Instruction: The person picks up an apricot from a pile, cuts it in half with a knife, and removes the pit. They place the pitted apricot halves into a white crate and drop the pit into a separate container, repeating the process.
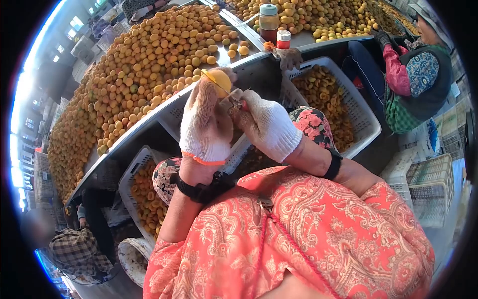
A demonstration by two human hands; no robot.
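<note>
Both of my hands wear stained white knit gloves and meet above the table's near edge. My left hand (206, 117) is closed around a yellow-orange fruit (218, 82), which shows above its fingers. Close beside it, my right hand (264, 122) grips a small tool (243, 103) with a bit of red; a thin part of the tool reaches to the fruit. Most of the tool is hidden by the glove. Behind my hands, a large heap of orange fruit (164, 50) covers the metal table (253, 59).
A crate (371, 117) of cut fruit stands at the right, another (124, 187) at the lower left. A jar (269, 22) and red bottle (283, 40) stand on the table edge. One person (418, 74) sits right, another (79, 249) lower left. A bucket (130, 259) stands nearby.
</note>
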